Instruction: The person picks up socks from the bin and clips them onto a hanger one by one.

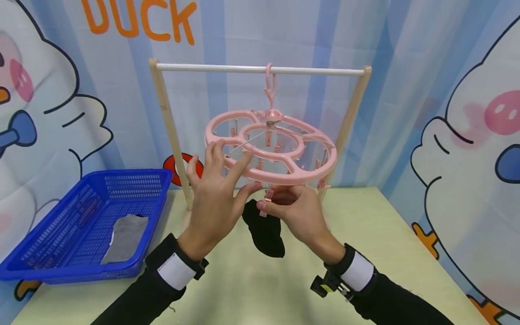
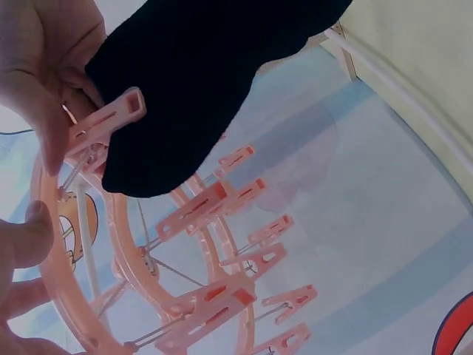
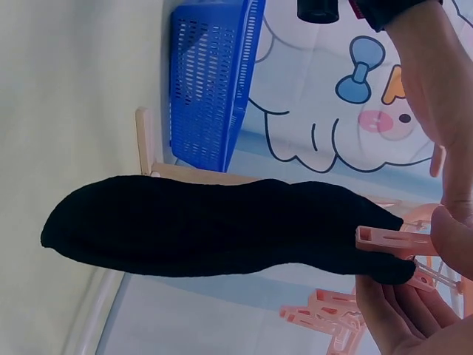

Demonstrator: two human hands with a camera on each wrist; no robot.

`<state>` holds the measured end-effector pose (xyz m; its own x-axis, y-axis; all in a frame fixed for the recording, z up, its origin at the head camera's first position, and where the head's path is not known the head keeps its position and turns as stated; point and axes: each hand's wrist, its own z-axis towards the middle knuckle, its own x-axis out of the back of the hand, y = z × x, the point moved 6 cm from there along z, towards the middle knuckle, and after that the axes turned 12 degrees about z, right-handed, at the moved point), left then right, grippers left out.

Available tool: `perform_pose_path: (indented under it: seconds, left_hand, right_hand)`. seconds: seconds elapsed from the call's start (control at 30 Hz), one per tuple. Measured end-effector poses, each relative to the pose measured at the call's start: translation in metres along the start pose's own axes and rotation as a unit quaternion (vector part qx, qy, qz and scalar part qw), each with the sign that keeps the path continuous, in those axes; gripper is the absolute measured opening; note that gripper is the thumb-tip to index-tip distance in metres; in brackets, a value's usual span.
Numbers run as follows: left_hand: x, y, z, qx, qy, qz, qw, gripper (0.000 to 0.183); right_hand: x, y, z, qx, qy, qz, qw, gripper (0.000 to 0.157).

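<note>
A round pink clip hanger [image 1: 313, 176] hangs by its hook from a white rail, its disc tilted. My left hand [image 1: 217, 194] holds the hanger's near left rim, fingers over the top and thumb below. Under the front rim, my right hand [image 1: 300, 212] pinches a pink clothespin [image 3: 395, 239] between thumb and fingers. A black sock [image 1: 266, 232] dangles from that spot. In the right wrist view, the clothespin lies across the sock's upper end, with fingers behind it. Several other pink clothespins [image 2: 211, 310] hang from the hanger on short links.
A blue basket [image 1: 91, 271] stands left on the pale table [image 1: 345, 280], with a grey sock [image 1: 126, 237] inside. The white rail [image 1: 211, 68] rests on wooden posts [image 1: 168, 119] behind my hands. A cartoon-printed curtain [image 1: 243, 27] closes off the back and sides.
</note>
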<state>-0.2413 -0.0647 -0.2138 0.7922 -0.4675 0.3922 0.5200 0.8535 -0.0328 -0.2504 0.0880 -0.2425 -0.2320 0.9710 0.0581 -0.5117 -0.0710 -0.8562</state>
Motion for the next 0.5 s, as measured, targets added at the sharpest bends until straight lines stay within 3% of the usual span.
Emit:
perform_pose_path:
  seconds: [0.17,0.5]
  left_hand:
    - [-0.009,-0.006,-0.002,0.011,-0.027,0.023,0.9993,0.063]
    - [-0.006,-0.013,0.001,0.019,-0.012,-0.014,0.9997,0.049]
  right_hand:
    - [0.0,0.002,-0.001,0.001,0.002,0.008,1.0,0.019]
    - [0.002,0.008,0.0,-0.002,-0.013,0.009,1.0,0.024]
